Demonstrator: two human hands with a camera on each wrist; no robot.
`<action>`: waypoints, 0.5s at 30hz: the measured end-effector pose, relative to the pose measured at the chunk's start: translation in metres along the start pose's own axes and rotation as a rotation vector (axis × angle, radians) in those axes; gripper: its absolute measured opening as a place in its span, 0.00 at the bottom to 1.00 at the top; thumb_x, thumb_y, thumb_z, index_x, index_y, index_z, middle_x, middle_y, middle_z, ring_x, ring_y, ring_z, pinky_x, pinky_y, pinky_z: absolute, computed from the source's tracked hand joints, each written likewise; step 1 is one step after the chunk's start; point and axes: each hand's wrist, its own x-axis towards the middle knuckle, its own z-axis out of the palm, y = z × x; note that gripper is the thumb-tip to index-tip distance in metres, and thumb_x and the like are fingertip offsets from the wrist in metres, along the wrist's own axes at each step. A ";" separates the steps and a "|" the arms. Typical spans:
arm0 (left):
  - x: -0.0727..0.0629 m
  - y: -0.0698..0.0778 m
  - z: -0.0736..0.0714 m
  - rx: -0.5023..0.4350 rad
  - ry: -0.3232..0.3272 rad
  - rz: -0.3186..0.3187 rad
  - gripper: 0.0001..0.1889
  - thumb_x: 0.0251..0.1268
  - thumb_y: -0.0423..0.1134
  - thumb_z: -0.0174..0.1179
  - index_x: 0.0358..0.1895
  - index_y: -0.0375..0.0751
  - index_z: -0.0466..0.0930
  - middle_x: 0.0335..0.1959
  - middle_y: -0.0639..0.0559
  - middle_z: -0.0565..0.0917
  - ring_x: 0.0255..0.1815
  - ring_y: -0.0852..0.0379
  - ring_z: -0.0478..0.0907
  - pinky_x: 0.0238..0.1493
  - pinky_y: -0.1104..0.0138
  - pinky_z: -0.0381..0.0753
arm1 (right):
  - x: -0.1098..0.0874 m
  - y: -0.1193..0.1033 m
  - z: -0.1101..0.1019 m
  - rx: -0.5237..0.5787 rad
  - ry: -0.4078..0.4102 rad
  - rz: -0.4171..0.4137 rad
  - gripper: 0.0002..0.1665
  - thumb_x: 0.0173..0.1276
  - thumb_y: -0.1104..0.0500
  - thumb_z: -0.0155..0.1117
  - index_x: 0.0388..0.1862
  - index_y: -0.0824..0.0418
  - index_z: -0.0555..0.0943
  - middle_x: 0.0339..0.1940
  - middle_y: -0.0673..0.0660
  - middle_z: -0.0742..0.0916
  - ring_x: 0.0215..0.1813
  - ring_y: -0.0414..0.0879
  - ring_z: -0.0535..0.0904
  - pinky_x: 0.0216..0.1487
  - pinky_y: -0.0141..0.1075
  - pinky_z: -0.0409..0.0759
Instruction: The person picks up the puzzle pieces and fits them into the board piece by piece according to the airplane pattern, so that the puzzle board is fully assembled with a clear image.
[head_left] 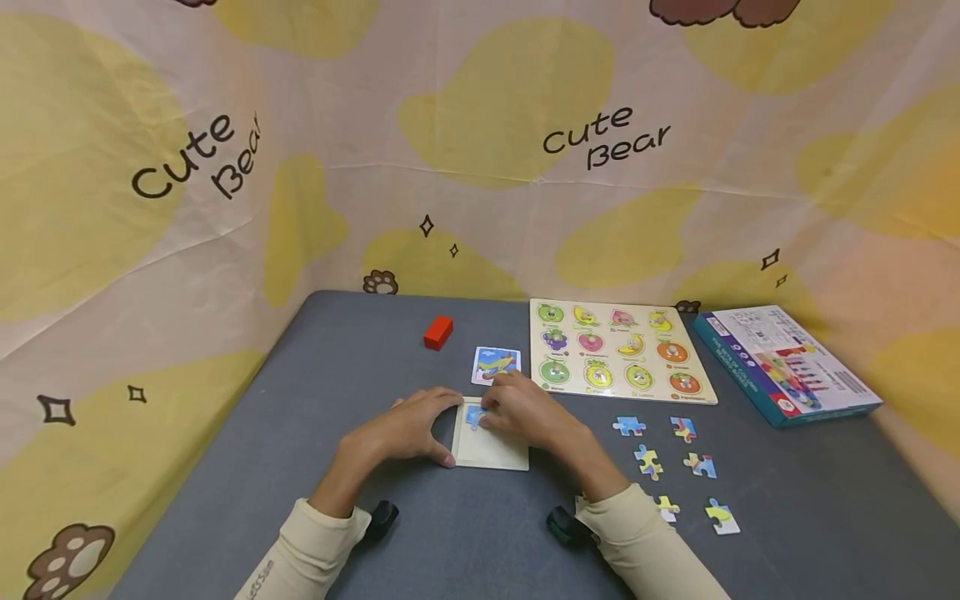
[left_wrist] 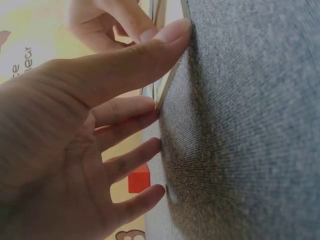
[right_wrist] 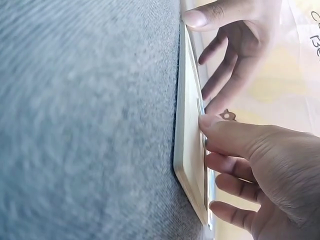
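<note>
A shallow pale wooden puzzle tray [head_left: 491,454] lies flat on the table, with a blue jigsaw piece [head_left: 473,416] in its far left corner. My left hand [head_left: 408,429] spans the tray's left side, thumb at the near corner and forefinger at the far one, fingers nearly straight. My right hand [head_left: 528,412] reaches over the far right of the tray and pinches the blue piece's right side with thumb and forefinger. The piece's right part is hidden behind these fingertips. Just beyond the tray, a small picture card [head_left: 495,362] is partly covered by my right hand.
Several loose jigsaw pieces [head_left: 629,426] lie right of my right forearm, one partly behind the sleeve. A fruit picture board [head_left: 622,392] and a teal-edged box [head_left: 787,367] stand farther back. A red block [head_left: 438,332] sits behind my left hand. Patterned cloth [head_left: 480,125] borders the table [head_left: 315,367].
</note>
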 end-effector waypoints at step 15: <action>0.000 0.000 0.000 -0.001 0.013 0.011 0.47 0.50 0.44 0.84 0.76 0.41 0.73 0.77 0.47 0.72 0.77 0.42 0.67 0.73 0.30 0.58 | 0.006 -0.006 0.003 -0.057 0.046 0.076 0.12 0.67 0.53 0.78 0.44 0.58 0.91 0.47 0.57 0.89 0.55 0.56 0.84 0.57 0.50 0.80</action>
